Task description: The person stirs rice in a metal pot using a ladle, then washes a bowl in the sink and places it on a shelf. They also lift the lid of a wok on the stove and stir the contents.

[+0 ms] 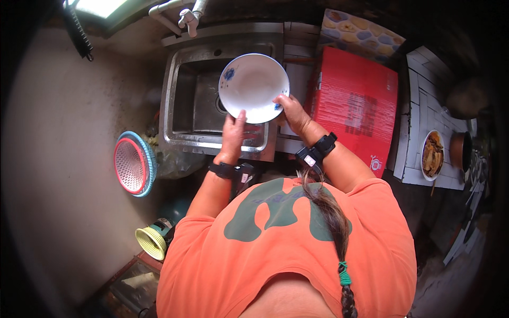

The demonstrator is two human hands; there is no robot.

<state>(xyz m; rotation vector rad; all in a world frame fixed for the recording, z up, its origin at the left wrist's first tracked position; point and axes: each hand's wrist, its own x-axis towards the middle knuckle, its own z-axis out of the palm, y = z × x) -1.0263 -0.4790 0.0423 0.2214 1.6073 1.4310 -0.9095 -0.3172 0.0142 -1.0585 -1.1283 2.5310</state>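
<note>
A white ceramic plate (254,85) with blue flower decoration and a thin blue rim is held over the right part of a stainless steel sink (187,91). My left hand (234,131) grips its near edge, the thumb lying on top of the rim. At the plate's right side, my right hand (292,113) holds the rim with the thumb over the inner face and the fingers underneath. The plate hides much of the basin, and part of the drain shows at its left edge. Above the sink's back edge hangs a pale plastic tap (189,22).
Right of the sink stands a large red cardboard box (354,103). A white tiled counter (417,107) further right bears an oval dish of food (432,155) and a brown pot (460,151). Pink and blue plastic baskets (133,165) are at the left wall, above a yellow basket (151,242).
</note>
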